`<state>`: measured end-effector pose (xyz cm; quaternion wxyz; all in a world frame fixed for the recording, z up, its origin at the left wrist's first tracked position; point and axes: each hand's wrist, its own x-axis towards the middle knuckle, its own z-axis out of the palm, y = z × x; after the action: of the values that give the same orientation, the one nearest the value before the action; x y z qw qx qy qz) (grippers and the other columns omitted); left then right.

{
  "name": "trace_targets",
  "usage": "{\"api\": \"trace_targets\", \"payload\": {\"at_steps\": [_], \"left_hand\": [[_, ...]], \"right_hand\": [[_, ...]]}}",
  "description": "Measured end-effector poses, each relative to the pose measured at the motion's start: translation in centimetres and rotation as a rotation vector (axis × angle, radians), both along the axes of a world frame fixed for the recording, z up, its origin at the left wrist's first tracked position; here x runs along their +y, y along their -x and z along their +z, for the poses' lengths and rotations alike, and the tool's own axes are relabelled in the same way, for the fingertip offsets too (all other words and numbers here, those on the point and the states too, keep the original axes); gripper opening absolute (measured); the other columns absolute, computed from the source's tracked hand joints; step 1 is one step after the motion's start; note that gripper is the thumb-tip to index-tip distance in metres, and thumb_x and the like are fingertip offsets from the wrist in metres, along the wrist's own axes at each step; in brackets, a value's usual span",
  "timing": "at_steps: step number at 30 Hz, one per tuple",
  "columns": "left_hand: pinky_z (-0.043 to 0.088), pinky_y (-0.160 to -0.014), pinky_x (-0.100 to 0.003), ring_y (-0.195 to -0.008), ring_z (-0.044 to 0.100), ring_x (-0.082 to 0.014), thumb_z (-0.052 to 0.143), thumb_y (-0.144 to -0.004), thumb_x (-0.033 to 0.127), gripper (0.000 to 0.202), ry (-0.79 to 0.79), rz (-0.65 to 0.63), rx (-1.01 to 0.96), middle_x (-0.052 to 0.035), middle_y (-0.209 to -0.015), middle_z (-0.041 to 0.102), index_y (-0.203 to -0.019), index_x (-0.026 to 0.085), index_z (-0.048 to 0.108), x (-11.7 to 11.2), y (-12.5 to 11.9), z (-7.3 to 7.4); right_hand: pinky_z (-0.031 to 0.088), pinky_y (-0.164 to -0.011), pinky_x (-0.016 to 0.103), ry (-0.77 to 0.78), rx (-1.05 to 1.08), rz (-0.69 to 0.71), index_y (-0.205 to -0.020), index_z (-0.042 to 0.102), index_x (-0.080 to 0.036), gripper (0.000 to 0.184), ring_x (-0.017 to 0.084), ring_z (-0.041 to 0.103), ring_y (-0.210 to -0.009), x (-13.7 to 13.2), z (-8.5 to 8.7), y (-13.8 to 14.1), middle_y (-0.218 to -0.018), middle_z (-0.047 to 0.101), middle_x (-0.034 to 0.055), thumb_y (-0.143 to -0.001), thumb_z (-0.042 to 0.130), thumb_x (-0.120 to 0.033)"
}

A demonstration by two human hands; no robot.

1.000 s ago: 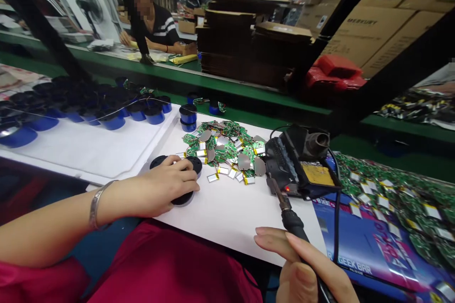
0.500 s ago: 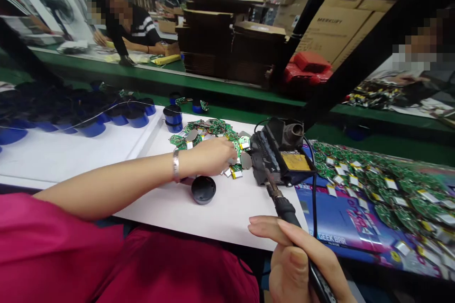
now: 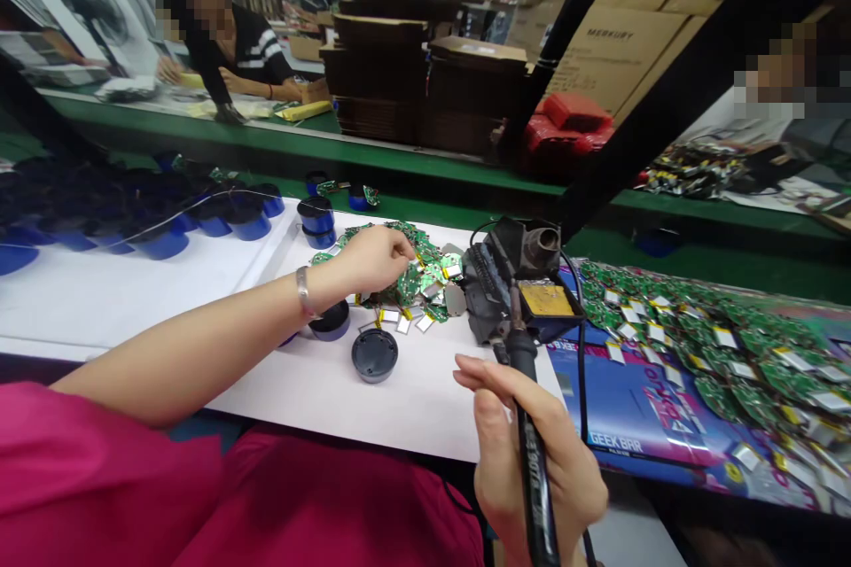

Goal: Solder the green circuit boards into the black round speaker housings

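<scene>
My left hand (image 3: pixel 378 259) is over a heap of green circuit boards (image 3: pixel 435 279) with small silver battery packs attached. Its fingers are curled together at the boards, and what they pinch, if anything, is hidden. In my right hand (image 3: pixel 542 452) is a black soldering iron (image 3: pixel 522 363), its tip pointing up and away beside the soldering stand (image 3: pixel 502 283). A round black cap (image 3: pixel 374 355) lies hollow side up on the white board (image 3: pixel 312 399). Beside it, partly under my left wrist, is another dark round part (image 3: pixel 331 321).
Many blue-and-black cylinders (image 3: pixel 160 235) crowd the left, with two stacked (image 3: pixel 316 221) behind the heap. A yellow sponge (image 3: pixel 546 299) sits in the stand. More circuit boards (image 3: pixel 737 350) cover the right side. A co-worker (image 3: pixel 249 53) sits across the green ledge.
My left hand has moved left and slightly back over the heap, baring the dark round part. My right hand has shifted left and turned the soldering iron more upright, its tip now higher against the stand.
</scene>
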<state>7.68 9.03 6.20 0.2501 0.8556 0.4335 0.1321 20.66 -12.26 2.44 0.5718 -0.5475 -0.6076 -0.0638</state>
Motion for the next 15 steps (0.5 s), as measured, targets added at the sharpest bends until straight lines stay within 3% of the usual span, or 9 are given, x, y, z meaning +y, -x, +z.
{"api": "trace_targets", "payload": {"at_steps": [3,8,15], "left_hand": [[0.055,-0.061,-0.025,-0.068,0.07,-0.0157,0.051,-0.085,0.016,0.017,0.216,0.065,-0.115,-0.0073,-0.075,0.073,-0.093,0.013,0.066,-0.9,1.3,0.1],[0.053,-0.057,-0.018,-0.058,0.067,-0.01,0.058,-0.08,0.008,0.012,0.79,0.265,-0.554,-0.0013,-0.061,0.068,-0.09,0.014,0.058,-4.0,2.8,0.7],[0.051,-0.056,-0.018,-0.057,0.064,-0.0092,0.067,-0.076,0.013,0.02,0.889,0.174,-0.634,-0.0006,-0.063,0.068,-0.092,0.013,0.056,-6.6,3.6,-0.1]], "right_hand": [[0.062,-0.077,0.025,-0.003,-0.045,0.022,-0.116,0.064,-0.016,0.033,0.015,0.074,-0.083,1.6,-0.6,0.1,-0.104,0.074,0.006,-0.084,0.068,-0.009],[0.062,-0.083,0.031,0.003,-0.09,-0.016,-0.121,0.06,-0.017,0.041,0.019,0.074,-0.089,4.0,-1.8,0.7,-0.108,0.073,0.0083,-0.082,0.073,-0.012],[0.062,-0.074,0.026,-0.056,-0.092,0.052,-0.116,0.063,-0.019,0.04,0.015,0.073,-0.081,4.9,-1.9,1.1,-0.101,0.075,0.0035,-0.081,0.071,-0.003]]}}
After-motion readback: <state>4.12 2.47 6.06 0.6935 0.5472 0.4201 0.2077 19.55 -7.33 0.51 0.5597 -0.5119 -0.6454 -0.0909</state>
